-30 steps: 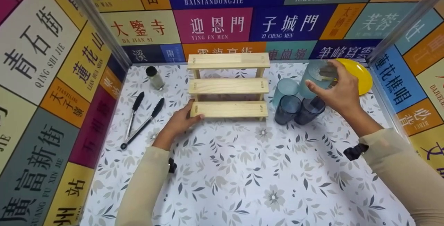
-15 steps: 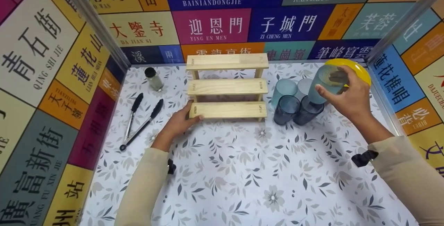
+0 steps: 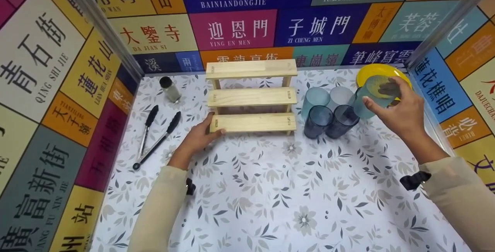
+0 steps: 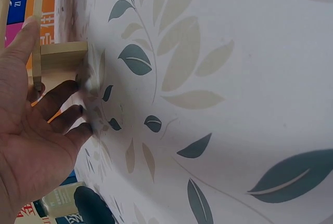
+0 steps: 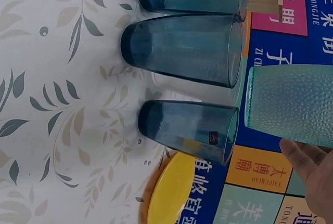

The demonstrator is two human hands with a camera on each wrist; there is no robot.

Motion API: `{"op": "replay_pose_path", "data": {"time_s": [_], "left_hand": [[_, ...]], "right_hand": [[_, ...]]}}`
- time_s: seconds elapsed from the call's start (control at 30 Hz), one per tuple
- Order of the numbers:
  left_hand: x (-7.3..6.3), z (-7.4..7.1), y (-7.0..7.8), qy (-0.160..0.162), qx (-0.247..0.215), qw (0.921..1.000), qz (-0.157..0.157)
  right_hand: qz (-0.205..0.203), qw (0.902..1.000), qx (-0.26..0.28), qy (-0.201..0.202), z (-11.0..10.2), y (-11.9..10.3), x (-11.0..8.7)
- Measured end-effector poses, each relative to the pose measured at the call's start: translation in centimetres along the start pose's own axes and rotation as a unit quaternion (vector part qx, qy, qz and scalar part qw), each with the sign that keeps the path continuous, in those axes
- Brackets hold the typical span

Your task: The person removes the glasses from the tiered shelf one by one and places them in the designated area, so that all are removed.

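Note:
My right hand (image 3: 402, 109) grips a textured teal glass (image 5: 291, 102), holding it above the tabletop to the right of a cluster of glasses. Two dark blue glasses (image 3: 318, 121) (image 3: 342, 120) stand in front there, with a light teal glass (image 3: 315, 101) and a frosted clear glass (image 3: 340, 96) behind. A third dark blue glass (image 5: 190, 130) shows in the right wrist view; from the head view, the held glass mostly hides it. At the left end of the lowest step, my left hand (image 3: 199, 136) pinches the three-step wooden shelf (image 3: 253, 122) between thumb and fingers.
A yellow plate (image 3: 365, 74) lies at the back right, behind the held glass. Left of the shelf are black-tipped tongs (image 3: 154, 143), spread apart, and a small black-capped jar (image 3: 170, 89). Printed panels (image 3: 236, 28) wall in the back and both sides.
My right hand has carried the teal glass rightward and slightly nearer, uncovering the frosted glass and the right-hand dark blue one. The left hand stays on the shelf.

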State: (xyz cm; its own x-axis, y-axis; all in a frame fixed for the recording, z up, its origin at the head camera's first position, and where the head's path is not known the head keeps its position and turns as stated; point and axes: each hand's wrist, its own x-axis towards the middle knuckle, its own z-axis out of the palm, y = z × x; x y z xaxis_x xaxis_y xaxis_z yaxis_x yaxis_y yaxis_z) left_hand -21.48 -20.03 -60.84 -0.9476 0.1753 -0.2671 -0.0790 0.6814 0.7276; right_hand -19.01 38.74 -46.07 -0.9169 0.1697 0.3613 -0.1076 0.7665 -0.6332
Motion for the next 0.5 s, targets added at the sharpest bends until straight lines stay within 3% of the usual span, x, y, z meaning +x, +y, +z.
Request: {"op": "replay_pose_path", "data": {"time_s": [0.27, 0.5], "left_hand": [[0.2, -0.1, 0.0, 0.004, 0.008, 0.9998, 0.015], [0.3, 0.1, -0.1, 0.003, 0.014, 0.9998, 0.012]], "right_hand": [[0.024, 0.9997, -0.005, -0.006, -0.6, 1.4, -0.3], [0.017, 0.9998, 0.005, 0.006, -0.2, 2.6, -0.9]]}}
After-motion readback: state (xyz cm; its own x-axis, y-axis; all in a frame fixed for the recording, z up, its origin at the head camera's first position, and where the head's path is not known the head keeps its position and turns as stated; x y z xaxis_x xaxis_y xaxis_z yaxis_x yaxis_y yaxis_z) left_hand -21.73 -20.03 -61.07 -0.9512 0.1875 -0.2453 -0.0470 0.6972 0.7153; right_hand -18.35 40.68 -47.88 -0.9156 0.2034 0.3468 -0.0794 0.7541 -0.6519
